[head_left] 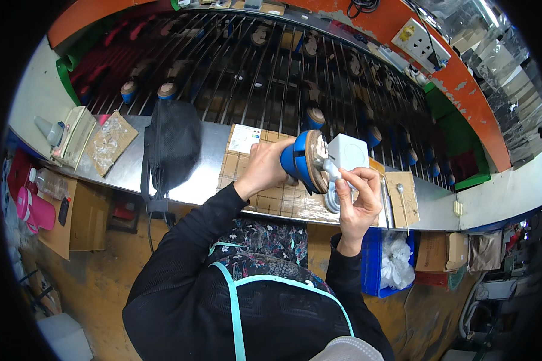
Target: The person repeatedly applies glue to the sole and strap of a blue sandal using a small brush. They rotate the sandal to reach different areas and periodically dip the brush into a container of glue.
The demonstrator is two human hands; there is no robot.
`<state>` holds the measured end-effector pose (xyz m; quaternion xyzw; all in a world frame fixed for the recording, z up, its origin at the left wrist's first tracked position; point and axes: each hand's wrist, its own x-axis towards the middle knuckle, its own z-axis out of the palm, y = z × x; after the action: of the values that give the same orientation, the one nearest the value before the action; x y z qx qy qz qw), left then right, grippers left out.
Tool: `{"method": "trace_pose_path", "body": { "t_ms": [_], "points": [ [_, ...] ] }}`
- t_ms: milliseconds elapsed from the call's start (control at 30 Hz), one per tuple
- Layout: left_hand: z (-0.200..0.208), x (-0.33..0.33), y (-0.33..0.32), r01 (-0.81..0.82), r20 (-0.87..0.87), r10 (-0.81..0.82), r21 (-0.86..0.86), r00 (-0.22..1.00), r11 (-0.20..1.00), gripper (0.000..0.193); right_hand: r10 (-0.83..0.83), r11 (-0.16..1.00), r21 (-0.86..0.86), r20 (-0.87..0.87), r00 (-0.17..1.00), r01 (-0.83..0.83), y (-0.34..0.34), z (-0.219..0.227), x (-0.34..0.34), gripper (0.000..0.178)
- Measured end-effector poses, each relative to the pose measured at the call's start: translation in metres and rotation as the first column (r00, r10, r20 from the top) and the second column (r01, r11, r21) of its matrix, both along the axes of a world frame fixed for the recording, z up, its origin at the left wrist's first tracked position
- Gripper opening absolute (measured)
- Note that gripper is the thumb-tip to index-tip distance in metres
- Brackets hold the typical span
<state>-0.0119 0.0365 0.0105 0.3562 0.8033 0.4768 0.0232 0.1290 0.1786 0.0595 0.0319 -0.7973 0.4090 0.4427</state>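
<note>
A blue shoe [293, 160] with a tan edge is gripped in my left hand [266, 166], tilted so its pale flat face turns to the right. My right hand [361, 201] is closed in a pinch, thumb against forefinger, around a small white applicator-like piece [331, 168]. That piece is against or very near the shoe's pale face; its exact kind is unclear. Just behind stands a white block-shaped container [348, 151]. Partly hidden below the shoe is a round white dish [331, 203], on the cardboard sheet [271, 201].
Beyond the metal ledge [214, 135], several blue shoes sit on a rack of rods [247, 90]. A black cloth-covered device [173, 135] stands left, near a stained board [111, 144]. To the right lie a swab-tipped stick [404, 204] on cardboard and a blue crate [372, 265] below.
</note>
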Motion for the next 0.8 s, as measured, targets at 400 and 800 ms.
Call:
{"method": "trace_pose_path", "body": {
  "t_ms": [400,800],
  "points": [
    [-0.024,0.015,-0.008,0.399,0.536,-0.416,0.156,0.734,0.904,0.064,0.118,0.99,-0.092,0.135,0.984,-0.106,0.01,-0.01,-0.002,0.018],
    [-0.052,0.031,-0.025,0.456,0.824,-0.491,0.335,0.283,0.824,0.071,0.187,0.971,-0.203,0.307,0.933,-0.128,0.014,-0.046,0.006,0.016]
  ]
}}
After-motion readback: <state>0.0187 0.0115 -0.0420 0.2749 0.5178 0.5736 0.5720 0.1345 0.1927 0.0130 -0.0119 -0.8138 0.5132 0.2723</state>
